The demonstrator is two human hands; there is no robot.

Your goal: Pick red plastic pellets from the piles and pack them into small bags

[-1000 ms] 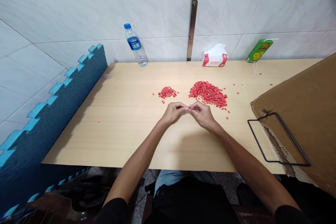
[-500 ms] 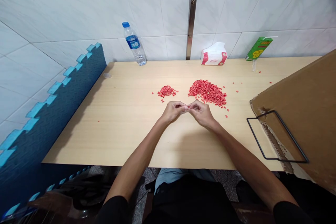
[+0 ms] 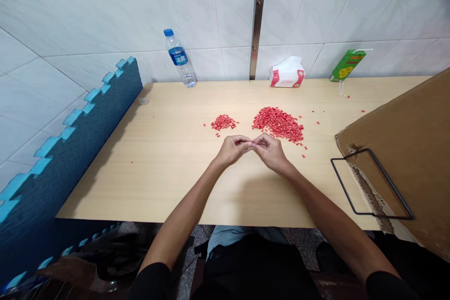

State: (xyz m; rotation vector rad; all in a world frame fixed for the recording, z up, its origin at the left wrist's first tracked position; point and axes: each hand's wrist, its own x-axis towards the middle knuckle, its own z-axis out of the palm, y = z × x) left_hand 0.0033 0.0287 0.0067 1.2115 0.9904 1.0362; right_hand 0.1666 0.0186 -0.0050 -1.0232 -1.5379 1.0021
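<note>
My left hand (image 3: pixel 232 148) and my right hand (image 3: pixel 269 151) meet fingertip to fingertip above the table, each closed in a pinch. Whatever lies between the fingertips is too small and too covered to make out. Just beyond my right hand spreads a large heap of small red pieces (image 3: pixel 277 123), shaped like short tubes or pellets. A smaller pile of the same red pieces (image 3: pixel 223 122) lies beyond my left hand. A few loose ones are scattered around both piles.
Along the tiled wall stand a water bottle (image 3: pixel 181 63), a tissue pack (image 3: pixel 287 73) and a tilted green drink carton (image 3: pixel 347 65). Blue foam mats (image 3: pixel 87 136) border the table (image 3: pixel 168 168) at left. At right are a cardboard panel (image 3: pixel 404 145) and a black wire frame (image 3: pixel 388 180).
The hands stay in nearly the same place, with only a slight shift of the fingertips. Both piles look unchanged.
</note>
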